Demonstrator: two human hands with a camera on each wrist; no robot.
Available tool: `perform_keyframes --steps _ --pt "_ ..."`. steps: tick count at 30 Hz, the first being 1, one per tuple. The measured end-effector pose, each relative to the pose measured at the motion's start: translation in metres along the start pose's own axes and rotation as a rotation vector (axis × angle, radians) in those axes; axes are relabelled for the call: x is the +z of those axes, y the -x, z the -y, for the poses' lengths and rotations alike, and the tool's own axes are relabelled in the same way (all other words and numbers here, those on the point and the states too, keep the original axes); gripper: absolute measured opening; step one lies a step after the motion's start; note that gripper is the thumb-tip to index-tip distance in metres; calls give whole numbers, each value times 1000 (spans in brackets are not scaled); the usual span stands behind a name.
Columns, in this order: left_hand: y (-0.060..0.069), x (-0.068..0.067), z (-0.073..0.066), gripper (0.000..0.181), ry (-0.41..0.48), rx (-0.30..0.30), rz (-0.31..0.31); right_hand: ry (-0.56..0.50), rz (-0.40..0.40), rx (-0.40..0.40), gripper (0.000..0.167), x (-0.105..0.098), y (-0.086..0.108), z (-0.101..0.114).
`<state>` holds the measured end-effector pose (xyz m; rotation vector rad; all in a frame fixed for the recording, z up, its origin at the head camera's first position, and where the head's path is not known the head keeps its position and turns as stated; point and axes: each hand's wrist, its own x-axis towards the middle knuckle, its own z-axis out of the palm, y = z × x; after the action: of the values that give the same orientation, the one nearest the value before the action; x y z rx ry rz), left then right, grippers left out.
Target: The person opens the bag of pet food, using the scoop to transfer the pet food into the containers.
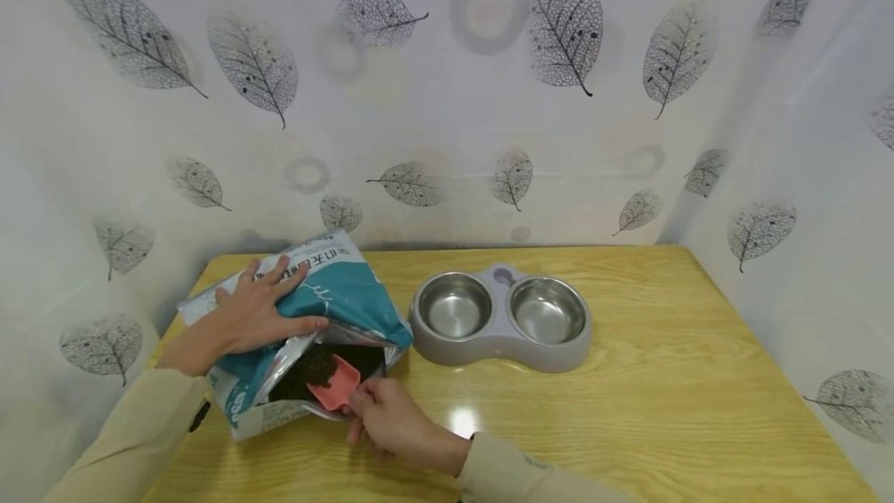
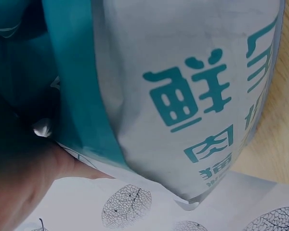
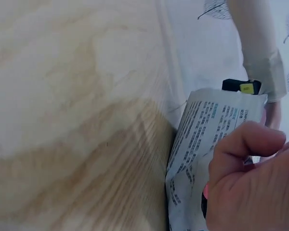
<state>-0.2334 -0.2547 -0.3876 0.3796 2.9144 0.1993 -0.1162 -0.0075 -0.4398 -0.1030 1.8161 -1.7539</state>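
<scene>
A teal and white pet food bag (image 1: pixel 342 293) lies on its side at the table's left, its mouth facing the front. My left hand (image 1: pixel 254 317) rests on top of it with fingers spread; the left wrist view shows the bag's printed side (image 2: pixel 183 110) close up. Dark brown kibble fills the mouth. Gripped by its handle in my right hand (image 1: pixel 398 418), a pink scoop (image 1: pixel 338 385) is inside the mouth with kibble (image 1: pixel 320 367) on it. In the right wrist view, curled fingers (image 3: pixel 250 144) largely hide the scoop beside the bag's printed panel (image 3: pixel 202 130).
Right of the bag stands a grey double feeder (image 1: pixel 499 324) with two steel bowls, the left bowl (image 1: pixel 455 307) nearer the bag. The wooden table (image 1: pixel 670 394) runs back to a leaf-patterned curtain (image 1: pixel 447 115) that also hangs on both sides.
</scene>
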Motion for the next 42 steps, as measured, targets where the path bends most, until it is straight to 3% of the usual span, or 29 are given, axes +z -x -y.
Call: perform_keyframes --steps 8,15,21,30,38,42 --pt "2 0 0 112 5 -9 5 -121 -46 20 25 3 15 -5" --pt "1 -2 3 111 4 -9 -3 -131 -47 -19 27 -3 17 -8" --pt "1 -3 4 111 7 -9 -7 -126 -32 4 26 -7 19 -7" --pt "3 -1 3 111 9 -10 -9 -196 38 -192 36 -9 17 -6" --pt "3 -1 1 110 2 4 -16 -172 79 -193 39 -20 22 -1" --pt "1 0 -1 110 3 10 -17 -119 49 -200 38 -36 28 9"
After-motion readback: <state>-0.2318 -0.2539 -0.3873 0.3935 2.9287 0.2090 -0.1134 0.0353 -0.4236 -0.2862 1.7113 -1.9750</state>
